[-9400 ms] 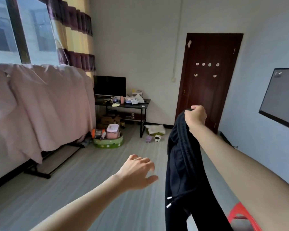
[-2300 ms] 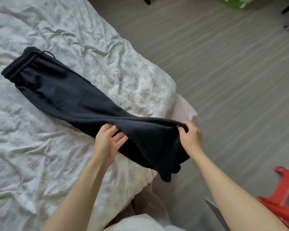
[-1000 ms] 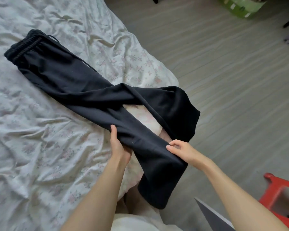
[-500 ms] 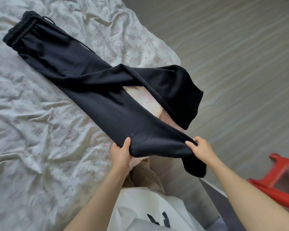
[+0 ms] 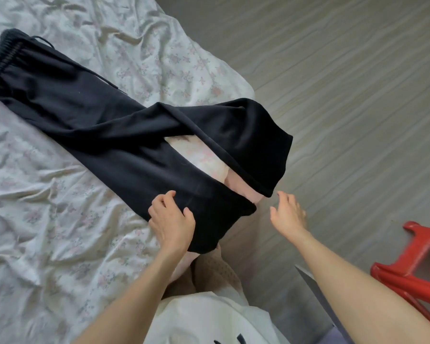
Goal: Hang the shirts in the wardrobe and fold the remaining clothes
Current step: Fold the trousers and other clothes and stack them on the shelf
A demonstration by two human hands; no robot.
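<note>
1. Because the black trousers (image 5: 104, 125) are soft, limp knit cloth, they will likely sag and slide wherever they are not held; they look light, and nothing about them is fragile.
2. They lie flat across the flowered bedsheet (image 5: 47, 219), waistband far to the left, the two legs splayed apart and their ends drooping over the bed's corner toward the floor (image 5: 345, 83).
3. Best hold, I judge: the hem or side seam of a leg, pinched through both layers.
4. The left hand (image 5: 170, 220) rests on the near leg close to its end, fingers bent over the cloth's edge.
5. The right hand (image 5: 287, 214) hovers spread and empty, just beside the far leg's hanging hem, touching nothing.
</note>
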